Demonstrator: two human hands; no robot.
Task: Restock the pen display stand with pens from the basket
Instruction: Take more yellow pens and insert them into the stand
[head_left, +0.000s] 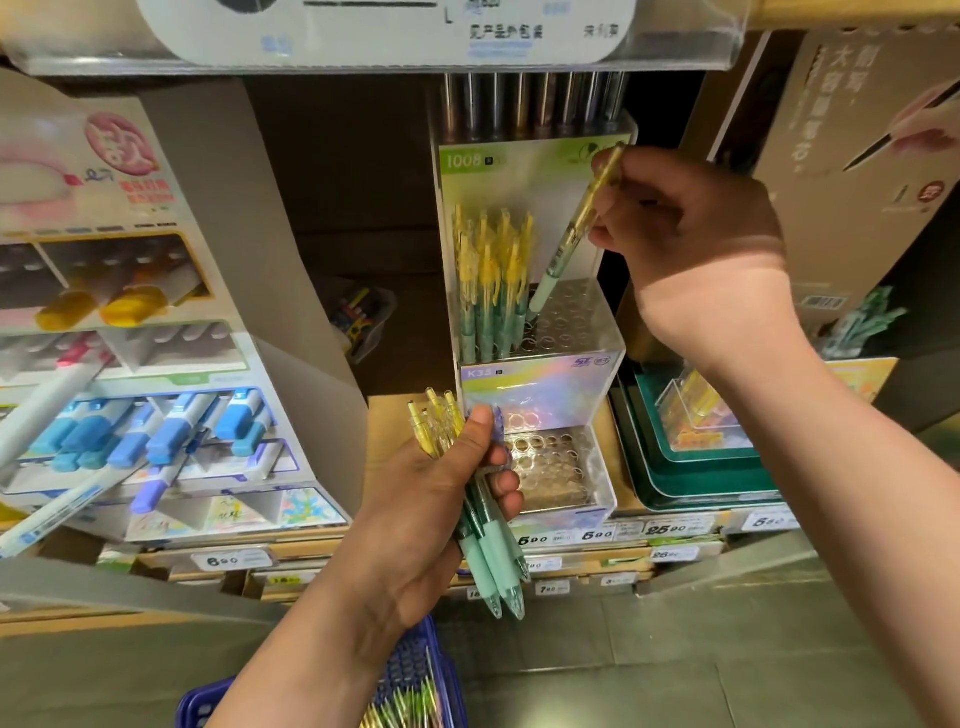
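Left hand (431, 499), below and in front of the pen display stand (535, 384): fingers and thumb curled tight round a bundle of pens (488, 551), yellow clickers up, mint tips down. Right hand (691, 244), at the stand's upper right: fingertips pinch a single pen (576, 234) near its yellow top. Pen tilted, mint tip down at the holes of the stand's upper tier, just right of the standing pens (491, 291) on that tier's left side. Blue basket (441, 670) well below the stand, pens inside.
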